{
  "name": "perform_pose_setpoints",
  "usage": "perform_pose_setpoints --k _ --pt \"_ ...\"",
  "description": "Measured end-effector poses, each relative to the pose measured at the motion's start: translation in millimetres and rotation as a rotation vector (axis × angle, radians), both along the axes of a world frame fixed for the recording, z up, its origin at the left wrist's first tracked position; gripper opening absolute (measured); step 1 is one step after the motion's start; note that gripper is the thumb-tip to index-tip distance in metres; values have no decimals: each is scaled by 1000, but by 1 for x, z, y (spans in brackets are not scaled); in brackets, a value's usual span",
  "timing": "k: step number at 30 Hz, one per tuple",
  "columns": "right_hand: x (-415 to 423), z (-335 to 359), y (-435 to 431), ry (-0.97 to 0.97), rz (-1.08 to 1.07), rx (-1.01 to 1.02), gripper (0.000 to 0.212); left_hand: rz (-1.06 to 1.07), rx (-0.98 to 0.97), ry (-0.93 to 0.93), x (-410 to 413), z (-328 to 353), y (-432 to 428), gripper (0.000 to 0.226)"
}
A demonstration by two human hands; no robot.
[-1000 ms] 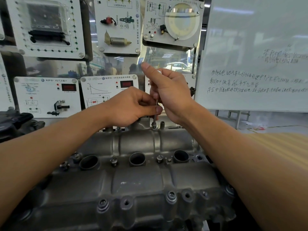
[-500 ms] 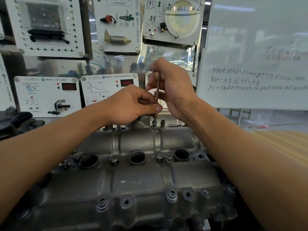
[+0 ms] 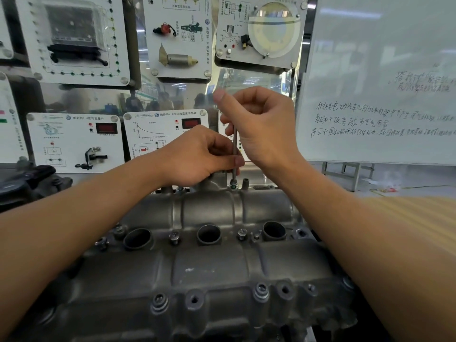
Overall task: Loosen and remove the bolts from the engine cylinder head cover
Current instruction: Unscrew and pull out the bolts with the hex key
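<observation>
Right hand gripping the top of one thin tool, left hand pinching its lower shaft, tool standing upright on one bolt at the far edge of the cylinder head cover, three round wells opening mid-cover, two front bolts sitting seated

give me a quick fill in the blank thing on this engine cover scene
The thin tool stands upright on a bolt at the ____ edge of the cylinder head cover.
The left hand pinches the tool below the right hand, which grips its ____ end.
____ round wells open along the cover's middle.
The whiteboard is on the person's ____.
Missing: far; top; three; right.
</observation>
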State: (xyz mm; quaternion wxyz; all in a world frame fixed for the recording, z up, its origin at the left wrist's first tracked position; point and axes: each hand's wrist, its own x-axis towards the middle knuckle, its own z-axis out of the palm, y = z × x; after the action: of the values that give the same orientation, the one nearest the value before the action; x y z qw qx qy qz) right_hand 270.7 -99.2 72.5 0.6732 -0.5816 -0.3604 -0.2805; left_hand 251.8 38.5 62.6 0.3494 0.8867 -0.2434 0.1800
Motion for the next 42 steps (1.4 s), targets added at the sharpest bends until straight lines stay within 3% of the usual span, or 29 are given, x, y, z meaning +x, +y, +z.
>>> perform_pose_setpoints --k 6,13,21,30,36,42 --pt "-6 0 0 39 110 -16 20 -10 -2 21 3 -1 3 15" --pt "2 4 -3 228 244 47 23 -39 -8 14 4 -3 1 12" --pt "4 6 -1 337 260 64 14 -31 -17 18 3 -2 2 14" --pt "4 4 -1 267 199 46 33 -17 -69 55 -2 0 2 19" --pt "4 2 0 197 146 35 10 15 -57 33 -5 0 1 21" --pt "6 3 1 147 166 5 22 25 -41 27 -5 1 1 19"
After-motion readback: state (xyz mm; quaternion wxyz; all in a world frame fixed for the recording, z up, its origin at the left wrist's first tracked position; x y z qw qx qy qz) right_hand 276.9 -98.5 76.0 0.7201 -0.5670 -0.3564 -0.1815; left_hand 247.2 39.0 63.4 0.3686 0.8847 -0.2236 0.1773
